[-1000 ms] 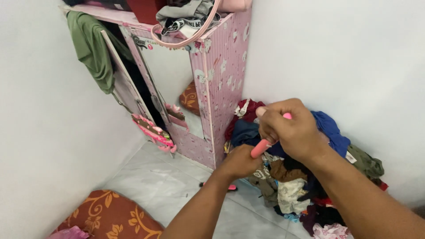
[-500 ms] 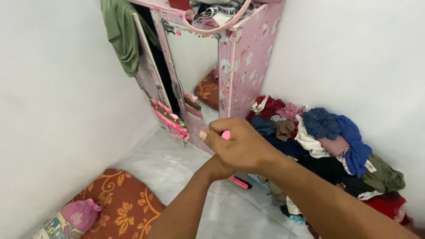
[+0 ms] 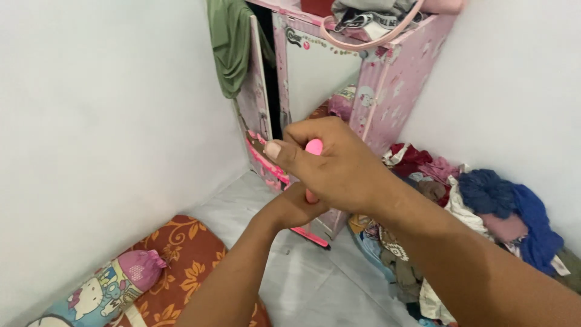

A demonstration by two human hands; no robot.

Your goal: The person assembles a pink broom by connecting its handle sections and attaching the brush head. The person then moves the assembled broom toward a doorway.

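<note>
Both my hands grip one pink stick-like handle [image 3: 314, 146] held upright in front of me. My right hand [image 3: 333, 165] wraps its top, where the rounded pink tip shows. My left hand [image 3: 295, 207] holds it lower down, and most of the handle is hidden by my fingers. A pink-and-black flat head [image 3: 310, 237] lies on the floor just below my hands; I cannot tell whether it joins the handle.
A pink wardrobe [image 3: 387, 79] with a mirror door stands in the corner, a green garment [image 3: 229, 45] over its open door. A heap of clothes [image 3: 478, 212] lies along the right wall. An orange floral mattress [image 3: 175, 260] with a cartoon bolster [image 3: 103, 293] lies bottom left.
The view has swung left and down. My hands with the pink handle have moved from over the clothes heap to in front of the wardrobe, and the handle now stands more upright.
</note>
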